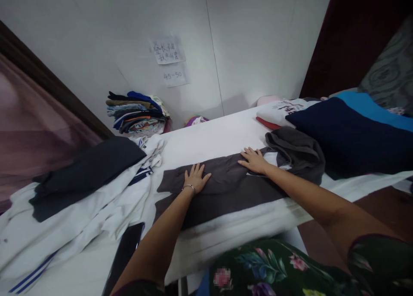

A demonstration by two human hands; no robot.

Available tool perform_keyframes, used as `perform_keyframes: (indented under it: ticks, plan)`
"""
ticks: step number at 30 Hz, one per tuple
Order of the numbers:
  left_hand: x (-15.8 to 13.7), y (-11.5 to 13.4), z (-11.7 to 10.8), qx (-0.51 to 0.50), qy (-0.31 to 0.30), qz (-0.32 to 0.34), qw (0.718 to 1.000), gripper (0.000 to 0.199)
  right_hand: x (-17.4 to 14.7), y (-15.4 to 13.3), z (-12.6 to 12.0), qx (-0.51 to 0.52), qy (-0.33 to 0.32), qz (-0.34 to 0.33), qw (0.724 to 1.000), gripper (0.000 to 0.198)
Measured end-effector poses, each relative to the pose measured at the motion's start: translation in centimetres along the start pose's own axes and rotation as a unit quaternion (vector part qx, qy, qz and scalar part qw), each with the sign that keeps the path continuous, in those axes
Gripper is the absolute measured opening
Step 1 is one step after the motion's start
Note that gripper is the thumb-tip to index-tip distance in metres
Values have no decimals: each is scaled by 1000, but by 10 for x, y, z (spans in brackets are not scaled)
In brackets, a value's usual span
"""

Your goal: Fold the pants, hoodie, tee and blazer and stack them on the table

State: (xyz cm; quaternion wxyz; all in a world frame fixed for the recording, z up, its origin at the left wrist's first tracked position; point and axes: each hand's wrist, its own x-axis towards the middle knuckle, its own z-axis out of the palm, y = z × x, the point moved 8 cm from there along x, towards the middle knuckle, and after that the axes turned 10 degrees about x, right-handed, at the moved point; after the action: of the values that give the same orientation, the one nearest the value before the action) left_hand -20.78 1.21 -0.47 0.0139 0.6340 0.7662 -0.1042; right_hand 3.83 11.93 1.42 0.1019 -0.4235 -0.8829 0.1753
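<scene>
Dark green fabric garment [238, 244]: big flowers all over it!
Print: pink blooms [298, 262], a purple bloom [263, 290], blue-green leaves [250, 260].
Short dark green sleeves [383, 261]: maroon trim [371, 235] along the edge!
Thin shiny bracelet [190, 186]: there, circling the left wrist [187, 193].

Left hand [196, 180] flat on dark grey garment [226, 175], right hand [254, 161] flat near its bunched end, possibly hood. White counter [206, 137] beneath. Clothes stack [138, 115] by wall [258, 38]; navy garment [351, 137] at right; black garment [90, 171] over white clothes [97, 218] at left.
</scene>
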Motion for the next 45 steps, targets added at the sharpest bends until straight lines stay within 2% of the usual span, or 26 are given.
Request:
perform_keyframes:
  ticks: [4, 6, 10, 16, 18, 24, 26, 28, 31, 34, 36, 39, 45]
  plan:
    - [-1, 1, -1, 1, -1, -3, 1000, 70, -16, -56, 21, 42, -44, -92, 994, 71]
    - [-2, 3, -2, -1, 0, -2, 1000, 70, -22, -68, 33, 46, -66, -95, 992, 70]
    - [-1, -4, -4, -5, 4, -6, 1000, 69, -29, -65, 38, 46, -62, -86, 993, 68]
    - [-9, -54, -4, 22, 8, -91, 996, 74, -53, -49, 29, 50, -25, -82, 995, 68]
    - [-12, -64, -2, 29, 1, -107, 994, 73, -59, -47, 28, 52, -16, -79, 995, 67]
    - [-15, -62, -4, 22, 3, -106, 994, 70, -65, -45, 22, 101, -11, -86, 991, 61]
    - [-16, -61, -6, 21, 10, -104, 994, 69, -68, -34, 7, 125, 7, -95, 988, 53]
    - [-16, -61, -6, 22, 14, -105, 994, 69, -73, -13, -21, 111, 62, -91, 988, 44]
    - [-16, -63, -6, 24, 12, -110, 994, 68, -82, 30, -75, 9, 164, -47, 985, 37]
    - [-15, -63, -6, 24, 14, -110, 994, 68, -87, 73, -112, -108, 187, 28, 976, 36]
    - [-15, -63, -5, 22, 12, -110, 994, 68, -87, 98, -121, -154, 164, 83, 971, 39]
    - [-15, -63, -4, 21, 10, -113, 993, 69, -88, 127, -120, -158, 135, 152, 966, 44]
    - [-16, -62, -5, 16, 8, -112, 994, 70, -90, 154, -117, -96, 162, 199, 962, 34]
